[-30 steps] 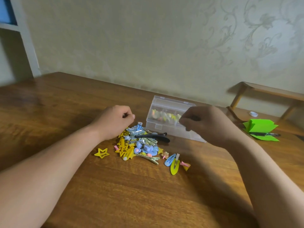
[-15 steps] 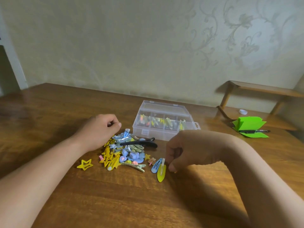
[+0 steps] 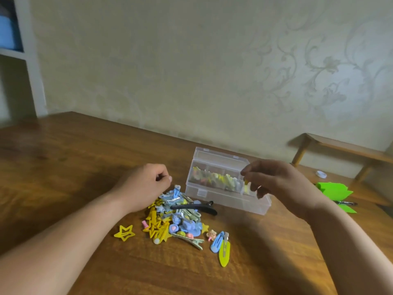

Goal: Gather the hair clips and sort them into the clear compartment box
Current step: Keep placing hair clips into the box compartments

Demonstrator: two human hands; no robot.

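Note:
The clear compartment box [image 3: 221,199] stands open on the wooden table [image 3: 63,167], with several coloured clips in its row of compartments. A pile of hair clips [image 3: 176,218] lies in front of it, with a long black clip [image 3: 193,207] on top. A yellow star clip [image 3: 124,232] lies apart on the left, and a blue snap clip [image 3: 217,242] and a lime one [image 3: 224,253] lie on the right. My left hand [image 3: 146,184] rests curled at the pile's far left edge, nothing visible in it. My right hand [image 3: 274,184] hovers over the box's right end, pinching a small yellowish clip, mostly hidden.
A folded green paper [image 3: 333,190] with a pen [image 3: 344,202] lies to the right of the box. Behind it is a low wooden shelf [image 3: 340,145] with a small white cap [image 3: 321,174]. The wall runs along the table's far edge. White shelving [image 3: 32,60] stands at the far left.
My right hand dropped to the table beside the lime clip, took the small pink-and-yellow clip there, and rose back over the box's right end. My left hand stayed put.

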